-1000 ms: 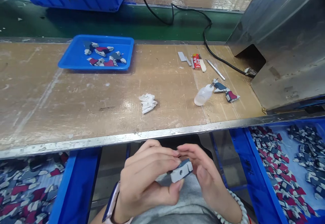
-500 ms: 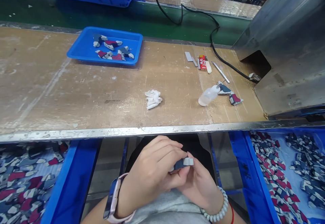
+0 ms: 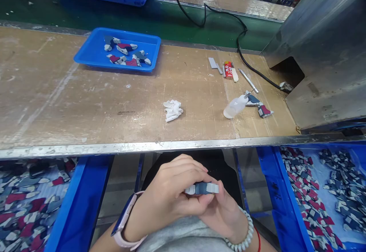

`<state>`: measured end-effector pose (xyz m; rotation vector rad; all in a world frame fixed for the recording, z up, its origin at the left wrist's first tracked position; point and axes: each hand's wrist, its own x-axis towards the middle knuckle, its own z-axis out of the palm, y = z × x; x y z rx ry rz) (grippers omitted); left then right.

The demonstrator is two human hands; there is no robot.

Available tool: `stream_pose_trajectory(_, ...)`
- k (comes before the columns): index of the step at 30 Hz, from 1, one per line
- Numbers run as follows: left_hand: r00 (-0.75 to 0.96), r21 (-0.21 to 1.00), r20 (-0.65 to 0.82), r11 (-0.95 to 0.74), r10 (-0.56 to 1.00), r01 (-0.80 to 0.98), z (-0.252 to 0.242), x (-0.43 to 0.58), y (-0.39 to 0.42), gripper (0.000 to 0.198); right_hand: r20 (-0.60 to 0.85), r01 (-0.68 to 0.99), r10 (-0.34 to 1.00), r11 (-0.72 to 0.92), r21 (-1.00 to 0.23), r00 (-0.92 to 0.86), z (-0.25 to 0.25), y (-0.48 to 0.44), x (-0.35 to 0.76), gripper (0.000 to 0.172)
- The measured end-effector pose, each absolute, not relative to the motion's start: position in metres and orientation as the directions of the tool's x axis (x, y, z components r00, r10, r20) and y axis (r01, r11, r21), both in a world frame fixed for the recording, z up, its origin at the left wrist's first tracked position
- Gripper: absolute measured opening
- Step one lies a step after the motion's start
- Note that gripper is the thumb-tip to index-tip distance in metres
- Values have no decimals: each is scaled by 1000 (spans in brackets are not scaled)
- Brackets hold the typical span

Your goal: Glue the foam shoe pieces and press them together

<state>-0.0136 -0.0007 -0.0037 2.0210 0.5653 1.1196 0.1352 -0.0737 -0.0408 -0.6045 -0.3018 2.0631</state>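
Note:
Between my hands, just below the bench's front edge, is a small dark blue and light grey plastic part. My left hand pinches it between thumb and fingers, with a pink-strapped watch on that wrist. From the right, my right hand closes on the light grey end of the same part, its fingers partly hidden behind my left hand. Nearest on the bench in front lie a crumpled white cloth or tissue and a tilted, translucent bottle with a thin metal tip.
A blue tray with several parts sits at the back left. Beside the bottle lie two parts. A red lighter and a silver pen-like tool are behind. Blue bins of parts flank me; a metal housing stands right.
The part has turned between my fingers and shows more of its length, including a second light grey end. My hands have shifted slightly; things on the bench stay put.

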Motion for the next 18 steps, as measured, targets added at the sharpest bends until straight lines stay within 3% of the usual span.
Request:
stream_pose_trajectory(6,575,820,499,-568,648,-71,-10,-16,2,20,-279,-742,860,-509,-435,-426,-37,-72,132,50)
stream_pose_trajectory(12,633,834,478,-541,610,-108,-4,-18,2,17,-268,-812,858,-505,-292,-437,-41,-73,127,40)
stream_pose_trajectory(15,634,826,470,-559,614,-72,0,-18,2,17,-218,-847,878,-472,-244,-427,-44,-75,127,25)
stream_pose_trajectory(18,636,824,447,-567,629,-18,1,-17,0,16,-226,-846,876,-474,-243,-426,-43,-76,129,26)
